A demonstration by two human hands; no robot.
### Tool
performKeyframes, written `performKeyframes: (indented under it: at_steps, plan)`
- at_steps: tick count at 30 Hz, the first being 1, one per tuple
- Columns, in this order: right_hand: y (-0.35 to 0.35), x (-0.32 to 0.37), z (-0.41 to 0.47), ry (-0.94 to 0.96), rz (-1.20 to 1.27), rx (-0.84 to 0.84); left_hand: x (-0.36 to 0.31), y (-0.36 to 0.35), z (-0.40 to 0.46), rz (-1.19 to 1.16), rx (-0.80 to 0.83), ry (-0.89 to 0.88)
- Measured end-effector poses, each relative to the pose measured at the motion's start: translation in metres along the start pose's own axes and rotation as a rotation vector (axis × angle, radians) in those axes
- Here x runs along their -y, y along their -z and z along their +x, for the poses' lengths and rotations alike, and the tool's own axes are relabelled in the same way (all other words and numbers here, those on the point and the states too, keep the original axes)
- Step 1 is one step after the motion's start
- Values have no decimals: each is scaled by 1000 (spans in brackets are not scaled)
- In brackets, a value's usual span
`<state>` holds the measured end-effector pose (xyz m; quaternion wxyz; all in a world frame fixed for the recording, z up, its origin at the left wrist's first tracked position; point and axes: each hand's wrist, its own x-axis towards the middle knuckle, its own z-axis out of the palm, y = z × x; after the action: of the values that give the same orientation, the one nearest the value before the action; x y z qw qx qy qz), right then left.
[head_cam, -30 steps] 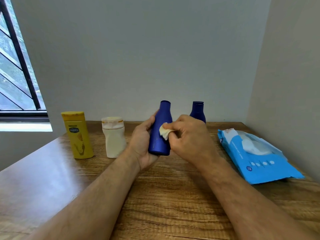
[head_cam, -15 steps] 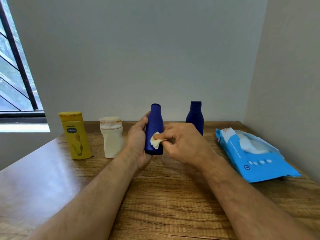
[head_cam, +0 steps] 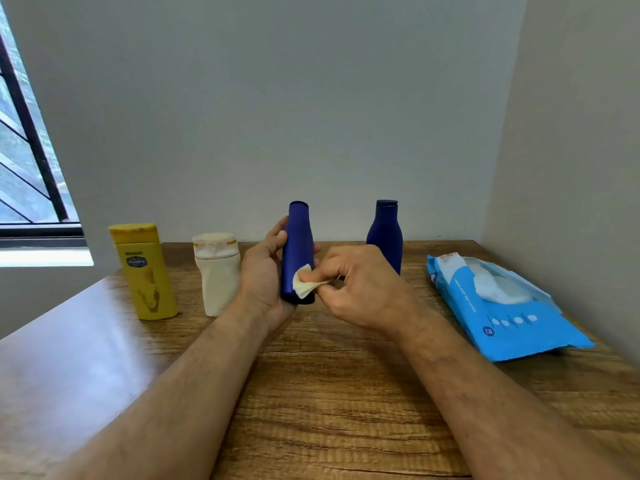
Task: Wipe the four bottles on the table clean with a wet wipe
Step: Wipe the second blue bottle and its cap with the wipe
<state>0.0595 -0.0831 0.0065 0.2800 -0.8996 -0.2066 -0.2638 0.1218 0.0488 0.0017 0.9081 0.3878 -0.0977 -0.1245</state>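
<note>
Lowered and drawn left since a second ago, the held dark blue bottle point(head_cam: 298, 251) sits gripped in the left hand point(head_cam: 265, 271). At its lower side, the right hand point(head_cam: 360, 285) pinches a folded wet wipe point(head_cam: 304, 285). By my reckoning, wiping is midway: second blue bottle point(head_cam: 385, 237) at 1 o'clock, yellow bottle point(head_cam: 145, 271) and cream bottle point(head_cam: 217, 271) at 10 o'clock stand untouched.

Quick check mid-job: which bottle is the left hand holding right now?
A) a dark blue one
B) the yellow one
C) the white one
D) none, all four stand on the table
A: the left hand grips a dark blue bottle while the right hand presses the wipe against it.
</note>
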Motion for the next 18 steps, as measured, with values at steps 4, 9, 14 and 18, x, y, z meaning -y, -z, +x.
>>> performKeyframes:
  at_steps: [4,9,14,18]
  plan:
    - [0,2,0,-56,61,-76,1,-2,-4,41,1,103]
    - [6,-1,3,-214,-13,-400,11,-6,-13,192,127,201]
    - [4,0,1,-155,47,-212,8,-8,-10,62,43,120]
    - [-2,7,0,-74,119,-29,-1,-1,0,43,-95,7]
